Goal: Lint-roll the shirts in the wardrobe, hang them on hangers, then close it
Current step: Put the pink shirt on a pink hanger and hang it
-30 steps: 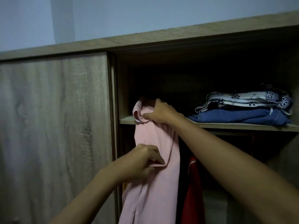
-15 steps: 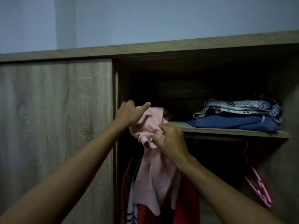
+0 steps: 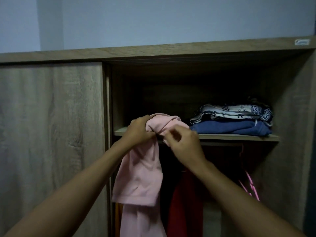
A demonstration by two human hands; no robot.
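Observation:
A pink shirt (image 3: 140, 171) is bunched at the front edge of the wardrobe shelf (image 3: 239, 136), and most of it hangs down below the shelf. My left hand (image 3: 138, 130) grips the bunched top from the left. My right hand (image 3: 183, 142) pinches the same bunch from the right, just under the shelf edge. A red garment (image 3: 184, 202) hangs in the dark space below. Pink hangers (image 3: 250, 185) hang at the lower right.
Folded clothes lie on the shelf's right side: a blue garment (image 3: 230, 128) with a black-and-white patterned one (image 3: 232, 112) on top. The sliding wardrobe door (image 3: 51, 134) covers the left half. An orange garment (image 3: 118, 219) shows at the bottom left of the opening.
The pink shirt has been gathered up onto the shelf edge. My left hand went from low on the shirt up to its top. My right hand shifted slightly right and down.

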